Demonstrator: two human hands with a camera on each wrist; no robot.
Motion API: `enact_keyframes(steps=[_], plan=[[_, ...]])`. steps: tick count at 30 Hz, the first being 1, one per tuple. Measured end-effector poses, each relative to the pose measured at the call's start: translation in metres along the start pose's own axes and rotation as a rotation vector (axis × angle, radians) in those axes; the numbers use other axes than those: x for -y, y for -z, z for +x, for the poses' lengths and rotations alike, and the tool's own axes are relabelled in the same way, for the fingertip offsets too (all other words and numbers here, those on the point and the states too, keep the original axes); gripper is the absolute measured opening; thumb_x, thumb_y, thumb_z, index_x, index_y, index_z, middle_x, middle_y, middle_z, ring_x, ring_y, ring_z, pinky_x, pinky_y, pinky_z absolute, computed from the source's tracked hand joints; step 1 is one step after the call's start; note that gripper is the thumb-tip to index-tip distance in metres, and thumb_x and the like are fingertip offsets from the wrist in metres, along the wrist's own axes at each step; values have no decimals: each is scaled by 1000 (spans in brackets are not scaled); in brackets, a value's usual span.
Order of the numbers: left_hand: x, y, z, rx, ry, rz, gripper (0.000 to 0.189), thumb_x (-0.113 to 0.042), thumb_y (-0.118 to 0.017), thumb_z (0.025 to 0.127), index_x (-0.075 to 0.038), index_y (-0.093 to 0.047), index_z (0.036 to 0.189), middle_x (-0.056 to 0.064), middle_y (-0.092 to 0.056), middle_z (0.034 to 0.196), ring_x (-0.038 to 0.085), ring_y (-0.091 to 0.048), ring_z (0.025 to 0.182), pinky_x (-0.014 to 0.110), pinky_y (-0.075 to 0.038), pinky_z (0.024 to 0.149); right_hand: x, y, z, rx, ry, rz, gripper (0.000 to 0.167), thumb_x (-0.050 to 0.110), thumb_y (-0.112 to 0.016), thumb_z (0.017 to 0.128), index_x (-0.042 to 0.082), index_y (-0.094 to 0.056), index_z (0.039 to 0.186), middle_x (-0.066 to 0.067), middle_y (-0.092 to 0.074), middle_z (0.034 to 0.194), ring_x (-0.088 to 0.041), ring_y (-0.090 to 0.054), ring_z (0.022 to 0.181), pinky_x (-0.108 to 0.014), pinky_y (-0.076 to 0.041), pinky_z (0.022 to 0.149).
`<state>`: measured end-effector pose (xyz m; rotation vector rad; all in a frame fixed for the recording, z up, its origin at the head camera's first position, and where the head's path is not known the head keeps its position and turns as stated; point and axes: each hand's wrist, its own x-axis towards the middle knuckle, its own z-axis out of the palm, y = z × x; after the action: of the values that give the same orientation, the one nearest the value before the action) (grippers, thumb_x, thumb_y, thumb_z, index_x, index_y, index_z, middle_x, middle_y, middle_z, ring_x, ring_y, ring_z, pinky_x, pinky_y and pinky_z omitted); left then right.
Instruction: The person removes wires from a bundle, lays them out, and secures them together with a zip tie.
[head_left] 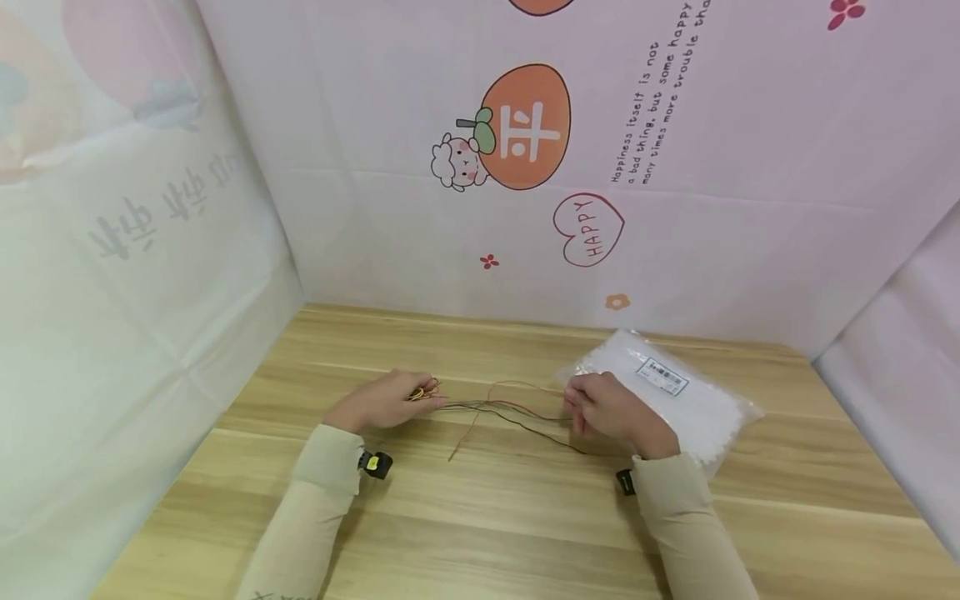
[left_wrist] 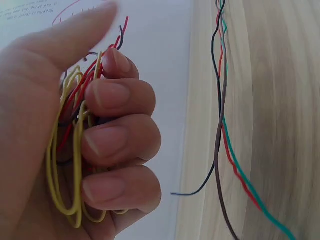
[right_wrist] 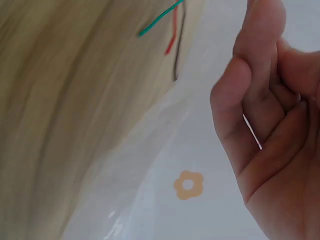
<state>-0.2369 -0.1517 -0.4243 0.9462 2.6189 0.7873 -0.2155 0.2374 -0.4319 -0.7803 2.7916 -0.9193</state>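
My left hand [head_left: 386, 400] grips a looped bundle of thin wires [left_wrist: 77, 150], yellow, red and dark, with its fingers curled over the coils against the palm. From that side several loose wires [head_left: 517, 407] stretch right across the wooden table. Green, red, black and brown strands [left_wrist: 220, 115] run past the hand in the left wrist view. My right hand [head_left: 611, 408] is beside their right ends, fingers loosely bent and no wire visible in its palm. Free ends of a green wire [right_wrist: 159, 19], a red wire [right_wrist: 172, 37] and a dark wire [right_wrist: 180, 50] hang apart from it.
A clear plastic bag [head_left: 675, 408] with white contents and a label [head_left: 663, 377] lies partly under my right hand and forearm. The wooden table [head_left: 480, 525] backs onto a printed white cloth [head_left: 420, 250]. More cloth hangs at both sides.
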Motion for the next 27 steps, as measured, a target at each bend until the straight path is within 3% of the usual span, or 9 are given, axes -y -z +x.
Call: enact_keyframes(steps=[7, 14, 18, 21, 27], plan=[[-2, -4, 2, 30, -36, 11, 28, -32, -64, 107, -17, -51, 87, -8, -41, 74, 5, -39, 65, 22, -35, 62, 6, -3, 2, -4, -100, 49, 33, 9, -46, 112, 2, -67, 89, 2, -66, 61, -10, -63, 56, -25, -51, 57], [-17, -20, 11, 23, -60, 78, 31, -30, -73, 101, -15, -52, 83, -9, -41, 72, 5, -39, 64, 23, -35, 62, 4, -8, 4, 141, -123, 83, 33, 9, -44, 112, 4, -66, 87, -2, -68, 65, -15, -67, 56, -27, -56, 64], [-21, -33, 17, 50, -53, 159, 30, -31, -79, 94, -17, -56, 80, -11, -42, 69, 4, -38, 62, 23, -33, 59, 5, -7, 4, 164, -124, 93, 32, 9, -46, 112, 3, -64, 86, -2, -68, 66, -15, -67, 56, -29, -58, 64], [-19, -37, 18, 64, -17, 202, 24, -27, -79, 94, -19, -60, 81, -11, -48, 70, 5, -41, 62, 23, -35, 58, 4, -7, 4, 168, -133, 93, 32, 9, -46, 112, 3, -64, 86, -2, -67, 65, -15, -66, 56, -29, -57, 63], [-12, -31, 14, 18, 100, 266, 25, -8, -77, 95, -18, -58, 82, -5, -50, 75, 12, -45, 69, 30, -40, 67, 5, -5, 1, 182, -112, 66, 30, 5, -51, 107, 6, -69, 83, -1, -68, 64, -14, -65, 54, -28, -56, 63]])
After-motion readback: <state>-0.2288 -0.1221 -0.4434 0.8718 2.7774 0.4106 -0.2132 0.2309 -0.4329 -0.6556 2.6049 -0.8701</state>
